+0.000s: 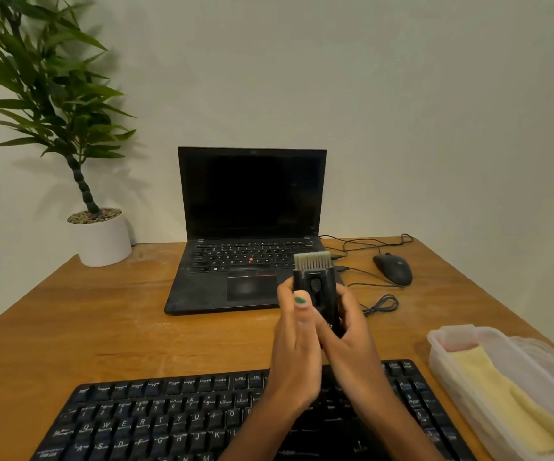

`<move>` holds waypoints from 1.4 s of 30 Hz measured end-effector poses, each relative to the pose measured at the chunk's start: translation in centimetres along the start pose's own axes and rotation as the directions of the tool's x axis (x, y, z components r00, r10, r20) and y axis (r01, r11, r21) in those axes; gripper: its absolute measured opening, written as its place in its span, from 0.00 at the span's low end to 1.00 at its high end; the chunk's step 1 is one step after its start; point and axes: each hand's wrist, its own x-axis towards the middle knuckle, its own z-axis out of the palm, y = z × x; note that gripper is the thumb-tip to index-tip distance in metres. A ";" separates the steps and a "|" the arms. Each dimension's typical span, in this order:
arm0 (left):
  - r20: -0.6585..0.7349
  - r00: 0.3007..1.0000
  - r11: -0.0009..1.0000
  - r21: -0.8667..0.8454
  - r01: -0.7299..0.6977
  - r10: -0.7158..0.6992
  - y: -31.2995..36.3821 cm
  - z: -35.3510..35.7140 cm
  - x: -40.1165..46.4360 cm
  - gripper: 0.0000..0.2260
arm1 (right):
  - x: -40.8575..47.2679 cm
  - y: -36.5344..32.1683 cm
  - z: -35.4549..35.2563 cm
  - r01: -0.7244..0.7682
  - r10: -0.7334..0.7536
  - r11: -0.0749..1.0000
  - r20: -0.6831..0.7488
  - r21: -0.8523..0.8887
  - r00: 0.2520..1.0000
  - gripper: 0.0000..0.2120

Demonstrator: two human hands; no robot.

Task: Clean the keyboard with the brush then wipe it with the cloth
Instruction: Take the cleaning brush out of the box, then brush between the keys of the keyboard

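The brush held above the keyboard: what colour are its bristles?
The bristles are pale grey-beige, set in a black brush body; the head view shows them.

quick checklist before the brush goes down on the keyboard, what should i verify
1. Brush held firmly: ok, left hand and right hand both grip its black body.
2. Bristles exposed: ok, pale bristles stick out at the top.
3. Bristles aimed at keyboard: not ok, they point up and away.
4. Keyboard clear of clutter: ok, only the forearms cross above it.
5. Cloth ready for wiping: ok, yellow, lying in the clear container at the right.
6. Visible dust on the keys: cannot tell.
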 end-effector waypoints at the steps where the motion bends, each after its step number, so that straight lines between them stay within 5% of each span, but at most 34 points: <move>1: 0.031 0.999 0.999 0.025 -0.039 0.039 -0.7 0.2 0.0 0.45 | -0.4 -0.1 -0.2 0.010 -0.010 1.000 -0.031 -0.016 0.999 0.19; 9: 0.286 0.954 0.922 0.338 -0.190 0.092 -1.0 0.1 -0.1 0.36 | -4.4 -0.9 -5.2 -0.053 -0.029 0.963 -0.297 -0.263 0.954 0.16; 13: 0.476 0.865 0.678 0.689 -0.255 -0.159 -1.0 -0.5 -0.2 0.42 | -6.9 -0.9 -8.0 -0.156 0.017 0.907 -0.338 -0.390 0.941 0.14; 17: 0.478 0.797 0.499 0.825 -0.264 -0.369 -0.9 -1.1 -0.2 0.50 | -9.1 -0.1 -8.8 -0.250 0.098 0.871 -0.350 -0.422 0.932 0.16; 27: 0.598 0.605 0.448 0.800 -0.400 -0.526 -0.4 -0.8 -1.4 0.61 | -9.9 -0.1 -8.9 -0.306 0.145 0.903 -0.456 -0.303 0.878 0.15; 42: 0.448 0.620 0.338 0.894 -0.295 -0.644 -0.4 -3.9 0.7 0.64 | -7.7 1.0 -5.3 -0.221 0.138 0.936 -0.291 -0.274 0.947 0.11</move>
